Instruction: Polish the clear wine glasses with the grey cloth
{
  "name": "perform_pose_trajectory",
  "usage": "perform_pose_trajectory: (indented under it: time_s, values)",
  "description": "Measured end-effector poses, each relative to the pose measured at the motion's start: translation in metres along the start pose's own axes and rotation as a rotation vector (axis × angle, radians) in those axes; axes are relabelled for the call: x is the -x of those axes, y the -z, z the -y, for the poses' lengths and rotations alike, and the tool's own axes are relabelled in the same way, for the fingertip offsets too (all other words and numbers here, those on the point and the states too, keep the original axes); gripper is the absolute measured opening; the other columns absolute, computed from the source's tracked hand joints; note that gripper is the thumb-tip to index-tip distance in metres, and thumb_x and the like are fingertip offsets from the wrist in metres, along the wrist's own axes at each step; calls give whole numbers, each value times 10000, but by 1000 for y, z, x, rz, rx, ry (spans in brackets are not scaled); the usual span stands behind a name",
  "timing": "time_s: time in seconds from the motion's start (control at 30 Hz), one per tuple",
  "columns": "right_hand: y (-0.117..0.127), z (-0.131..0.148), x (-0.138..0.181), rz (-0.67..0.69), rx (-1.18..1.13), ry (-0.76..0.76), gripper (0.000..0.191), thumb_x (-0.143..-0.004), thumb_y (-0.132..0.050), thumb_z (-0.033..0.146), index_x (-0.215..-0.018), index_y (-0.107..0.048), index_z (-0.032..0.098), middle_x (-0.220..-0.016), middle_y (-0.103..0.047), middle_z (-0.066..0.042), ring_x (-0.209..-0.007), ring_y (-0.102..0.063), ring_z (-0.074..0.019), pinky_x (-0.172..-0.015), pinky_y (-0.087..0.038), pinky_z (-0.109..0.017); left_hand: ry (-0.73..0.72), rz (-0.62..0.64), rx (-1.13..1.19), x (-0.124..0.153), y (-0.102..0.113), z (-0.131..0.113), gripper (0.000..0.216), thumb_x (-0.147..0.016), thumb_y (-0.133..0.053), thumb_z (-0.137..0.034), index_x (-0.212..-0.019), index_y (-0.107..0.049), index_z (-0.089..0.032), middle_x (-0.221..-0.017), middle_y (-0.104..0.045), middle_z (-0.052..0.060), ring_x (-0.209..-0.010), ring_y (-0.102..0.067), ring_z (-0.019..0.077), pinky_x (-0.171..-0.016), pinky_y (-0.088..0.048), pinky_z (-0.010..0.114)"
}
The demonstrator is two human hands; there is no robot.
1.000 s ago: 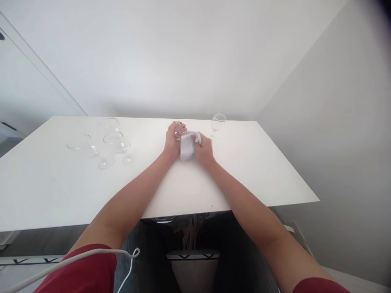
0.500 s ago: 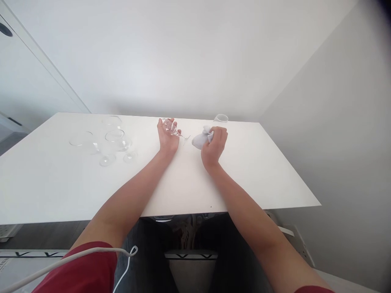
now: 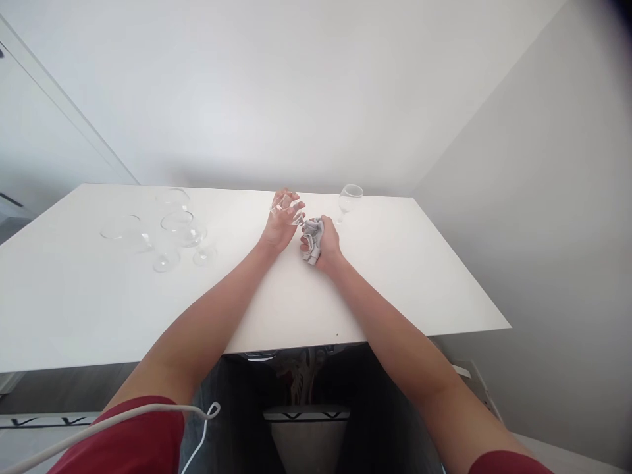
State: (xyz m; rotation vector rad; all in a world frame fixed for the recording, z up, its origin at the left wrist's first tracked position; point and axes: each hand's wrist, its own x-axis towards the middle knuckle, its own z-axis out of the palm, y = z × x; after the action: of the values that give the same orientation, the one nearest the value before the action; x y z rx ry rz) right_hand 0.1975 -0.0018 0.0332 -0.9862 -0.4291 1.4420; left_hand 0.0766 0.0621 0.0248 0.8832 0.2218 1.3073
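Observation:
My left hand (image 3: 278, 229) is curled around the bowl of a clear stemmed glass (image 3: 286, 207) held over the middle of the white table (image 3: 89, 309). My right hand (image 3: 326, 245) sits just to its right, closed on a bunched white cloth (image 3: 312, 238) that presses against the stem end of the glass. Both hands are close together, near the far half of the table.
One upright wine glass (image 3: 349, 199) stands behind my right hand near the far edge. Several more clear glasses (image 3: 172, 230) cluster on the left of the table. A white cable (image 3: 148, 415) crosses my lap. Walls close off the far and right sides.
My right hand has come back left with the cloth, from beside the far glass to the glass in my left hand. My left hand has turned the glass slightly.

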Motion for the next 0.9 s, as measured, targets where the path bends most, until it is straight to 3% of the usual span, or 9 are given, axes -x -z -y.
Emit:
perform_pose_trajectory:
  time_s: [0.1, 0.23, 0.3, 0.4, 0.5, 0.6, 0.77, 0.83, 0.9]
  values:
    - [6, 7, 1, 83, -45, -69, 197, -948, -455, 424, -927, -506, 235, -662, -495, 49, -441, -321, -82, -402, -256, -183, 60, 71, -16, 2, 3, -1, 592, -529, -1056, -309, -978, -671, -313, -1096, -645, 9, -999, -654, 196, -858, -561, 352]
    - [9, 10, 2, 276, -49, -203, 183, -870, -475, 393, -924, -529, 227, -630, -431, 59, -448, -224, -81, -392, -199, -178, 126, 81, 1, 1, 10, 1, 637, -415, -1028, -200, -882, -606, -293, -986, -625, -1, -974, -641, 225, -871, -570, 414]
    - [7, 7, 3, 118, -6, -43, 182, -890, -475, 410, -909, -513, 233, -686, -483, 38, -467, -294, -87, -400, -271, -188, 117, 79, 15, 0, 11, 2, 606, -444, -991, -163, -889, -602, -297, -1009, -629, 1, -1032, -652, 241, -888, -568, 421]
    - [3, 0, 7, -117, 151, 396, 233, -970, -509, 487, -938, -503, 256, -830, -552, 14, -601, -483, -109, -480, -420, -195, 67, 79, 56, -1, 11, 3, 595, -456, -954, -126, -913, -619, -309, -1053, -621, -7, -1096, -660, 235, -931, -569, 417]
    - [0, -4, 10, -120, 310, 650, 259, -987, -582, 525, -971, -520, 273, -874, -542, 20, -706, -529, -112, -549, -459, -181, 31, 58, 49, -2, 12, 2, 578, -438, -933, -124, -885, -616, -309, -1058, -617, -10, -1063, -655, 225, -941, -575, 421]
    - [1, -1, 11, -79, 239, 421, 234, -947, -572, 470, -897, -486, 258, -817, -562, 27, -595, -449, -99, -494, -408, -199, 68, 39, 28, -2, 14, 3, 562, -423, -905, -128, -852, -585, -300, -1014, -599, -2, -1056, -638, 246, -918, -564, 444]
    - [6, 9, 8, 216, 36, -65, 176, -868, -440, 385, -875, -524, 231, -646, -450, 46, -485, -238, -95, -430, -219, -212, 79, 92, 115, -1, 14, 3, 596, -390, -888, -73, -843, -571, -293, -916, -523, -22, -961, -630, 218, -879, -550, 427]
    - [6, 8, 7, 119, 165, -4, 199, -892, -413, 408, -838, -508, 243, -621, -417, 38, -499, -283, -123, -444, -255, -234, 82, 74, 110, 0, 10, 2, 596, -417, -905, -93, -881, -594, -301, -954, -550, -19, -952, -633, 210, -867, -552, 412]
    - [7, 4, 6, -119, 428, 313, 241, -951, -413, 435, -797, -465, 256, -687, -479, 2, -582, -403, -155, -522, -371, -270, 89, 22, 82, 1, 6, -1, 561, -477, -918, -141, -914, -608, -305, -1008, -586, -5, -978, -642, 214, -844, -553, 391]
